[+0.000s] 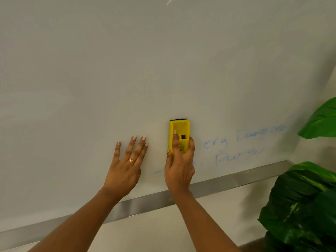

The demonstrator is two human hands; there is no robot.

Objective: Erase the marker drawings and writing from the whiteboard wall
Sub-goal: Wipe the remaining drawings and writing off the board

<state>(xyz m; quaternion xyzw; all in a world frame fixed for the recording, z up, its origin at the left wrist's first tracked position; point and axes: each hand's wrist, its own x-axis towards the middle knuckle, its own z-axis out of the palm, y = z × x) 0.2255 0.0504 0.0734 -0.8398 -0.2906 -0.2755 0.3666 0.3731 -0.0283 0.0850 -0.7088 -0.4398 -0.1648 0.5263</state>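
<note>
Left hand: lying flat on whiteboard wall, fingers spread.
Right hand: gripping yellow eraser, pressing it upright against wall.
Blue writing: showing faintly just right of eraser.

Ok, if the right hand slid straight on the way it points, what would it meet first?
The way looks free: above the right hand and its yellow eraser lies only bare whiteboard, as far as shown. The blue writing sits off to its right.
</note>
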